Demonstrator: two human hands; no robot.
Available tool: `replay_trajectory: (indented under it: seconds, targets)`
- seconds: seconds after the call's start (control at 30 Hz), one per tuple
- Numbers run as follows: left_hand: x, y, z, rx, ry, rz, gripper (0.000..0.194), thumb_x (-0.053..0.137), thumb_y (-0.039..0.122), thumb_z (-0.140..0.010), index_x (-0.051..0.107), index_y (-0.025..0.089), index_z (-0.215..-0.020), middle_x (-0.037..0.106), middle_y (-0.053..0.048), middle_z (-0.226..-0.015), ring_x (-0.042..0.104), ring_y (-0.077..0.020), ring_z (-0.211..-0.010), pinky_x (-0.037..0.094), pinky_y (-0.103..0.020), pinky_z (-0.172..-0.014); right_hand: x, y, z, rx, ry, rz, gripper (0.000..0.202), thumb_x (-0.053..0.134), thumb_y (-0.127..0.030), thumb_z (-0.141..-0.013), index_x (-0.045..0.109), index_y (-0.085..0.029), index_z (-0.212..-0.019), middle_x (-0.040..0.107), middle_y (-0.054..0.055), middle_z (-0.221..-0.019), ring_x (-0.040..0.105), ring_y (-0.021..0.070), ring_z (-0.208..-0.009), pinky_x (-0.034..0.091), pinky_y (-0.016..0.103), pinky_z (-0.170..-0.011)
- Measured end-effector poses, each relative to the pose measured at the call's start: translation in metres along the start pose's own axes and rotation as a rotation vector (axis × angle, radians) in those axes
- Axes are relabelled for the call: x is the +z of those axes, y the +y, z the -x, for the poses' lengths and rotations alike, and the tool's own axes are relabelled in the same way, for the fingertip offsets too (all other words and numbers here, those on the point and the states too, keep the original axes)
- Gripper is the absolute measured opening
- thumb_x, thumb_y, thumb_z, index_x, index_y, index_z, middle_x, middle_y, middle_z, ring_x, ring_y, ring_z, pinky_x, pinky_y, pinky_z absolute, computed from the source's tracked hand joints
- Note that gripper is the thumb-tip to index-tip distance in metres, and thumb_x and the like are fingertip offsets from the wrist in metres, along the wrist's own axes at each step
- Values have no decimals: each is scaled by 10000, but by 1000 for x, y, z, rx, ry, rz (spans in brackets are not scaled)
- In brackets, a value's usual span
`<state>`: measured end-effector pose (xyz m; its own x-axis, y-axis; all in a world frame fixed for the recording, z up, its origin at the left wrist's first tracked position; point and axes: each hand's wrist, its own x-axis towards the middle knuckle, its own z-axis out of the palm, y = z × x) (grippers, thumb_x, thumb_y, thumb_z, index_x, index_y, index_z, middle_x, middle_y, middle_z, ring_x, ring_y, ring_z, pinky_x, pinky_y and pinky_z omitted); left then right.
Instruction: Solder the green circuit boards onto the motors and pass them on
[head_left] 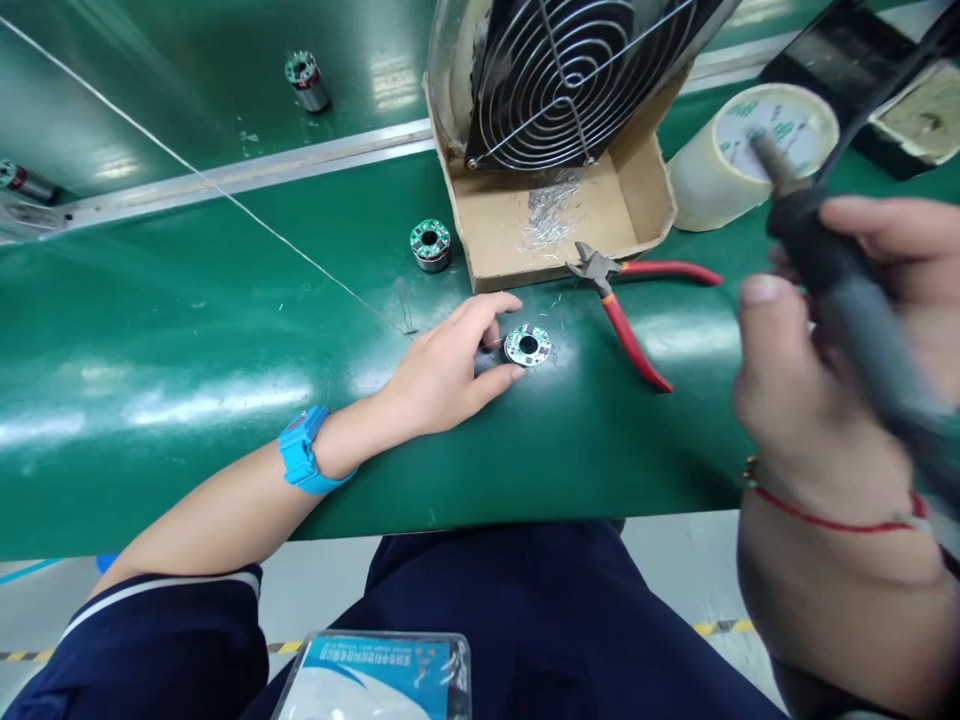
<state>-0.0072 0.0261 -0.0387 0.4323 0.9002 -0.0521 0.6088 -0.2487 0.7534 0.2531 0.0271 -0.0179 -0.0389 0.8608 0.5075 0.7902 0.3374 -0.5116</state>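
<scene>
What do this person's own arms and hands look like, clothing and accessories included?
Both hands are ungloved. The left hand has a bright blue wristband with a blocky clasp; the left sleeve is dark navy, white-striped near its edge. The right hand has a thin red cord bracelet at the wrist.

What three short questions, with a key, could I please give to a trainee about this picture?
1. True or false: the red-handled cutters lie with their handles spread apart.
2. What is in the right hand? A) a tape roll; B) a soldering iron; C) a fan.
3. Fill in (two words): the ring-shaped circuit board nearest the cutters is right beside the ____.

Key: 1. True; 2. B; 3. left hand.
</scene>
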Motion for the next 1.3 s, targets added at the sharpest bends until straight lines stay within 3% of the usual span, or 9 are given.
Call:
replay_trajectory:
  seconds: [0.2, 0.3, 0.37, 0.5, 0.6, 0.7, 0.9, 1.13, 1.3]
  targets:
    - [9, -4, -1, 83, -18, -135, 452, 633, 210, -918, 513, 216, -1354, 606, -74, -1354, 606, -226, -1221, 541, -345, -934, 9, 38, 0, 54, -141, -14, 449, 518, -435, -968, 531, -236, -1370, 710, 96, -1171, 717, 229, -1042, 563, 477, -958]
    - [8, -5, 0, 155, -14, -53, 393, 596, 144, -921, 552, 217, -1305, 622, -59, -1360, 597, -201, -1257, 514, -342, -1023, 20, 47, 12, -68, -261, 68, 894, 671, -708, -753, 430, -166, -1421, 535, 215, -1435, 534, 378, -1337, 465, 608, -1070]
    - [5, -5, 1, 173, -4, 19, 409, 597, 120, -909, 550, 214, -1305, 626, -61, -1363, 608, -197, -1244, 516, -333, -1015, 27, 51, 15, -113, -335, 137, 1044, 698, -792, -637, 421, -135, -1400, 463, 250, -1492, 487, 439, -1353, 440, 656, -1058]
    - [3, -3, 3, 165, 19, 82, 419, 651, 134, -881, 548, 192, -1283, 656, -68, -1293, 636, -198, -1169, 524, -295, -894, 30, 55, 12, -85, -335, 205, 565, 686, -495, -755, 553, -146, -1179, 658, 188, -1178, 622, 362, -1082, 497, 585, -946]
    - [4, -4, 5, 168, 58, 70, 370, 707, 259, -875, 566, 195, -1211, 682, -56, -1136, 653, -197, -1047, 498, -289, -789, 27, 51, 15, -103, -354, 159, 363, 631, -351, -761, 559, -195, -1080, 649, 80, -882, 625, 257, -861, 542, 421, -728]
    - [5, -4, 6, 179, 82, 67, 356, 733, 359, -863, 579, 202, -1143, 672, -39, -1042, 647, -184, -960, 459, -274, -707, 20, 40, 23, -143, -365, 97, 350, 596, -306, -768, 539, -221, -1102, 642, 40, -861, 613, 209, -778, 522, 350, -636]
    - [4, 0, 10, 188, 135, 9, 330, 738, 355, -853, 572, 195, -1089, 641, -28, -970, 616, -158, -853, 410, -258, -625, 3, 21, 23, -394, -469, 71, 379, 578, -259, -832, 541, -158, -1195, 698, 155, -1137, 633, 262, -919, 547, 406, -763]
    - [5, -2, 9, 293, 199, -118, 337, 726, 380, -864, 564, 181, -1082, 627, -35, -935, 593, -155, -828, 423, -244, -609, -7, 19, 9, -579, -433, 246, 306, 525, -390, -931, 584, -157, -1120, 600, 92, -796, 539, 255, -736, 470, 381, -623]
    - [4, -3, 8, 289, 227, -156, 325, 714, 369, -877, 562, 189, -1101, 661, -50, -994, 627, -173, -900, 472, -262, -668, -5, 12, 13, -568, -356, 279, 201, 583, -355, -923, 622, -186, -1023, 548, 22, -692, 518, 185, -635, 407, 311, -549]
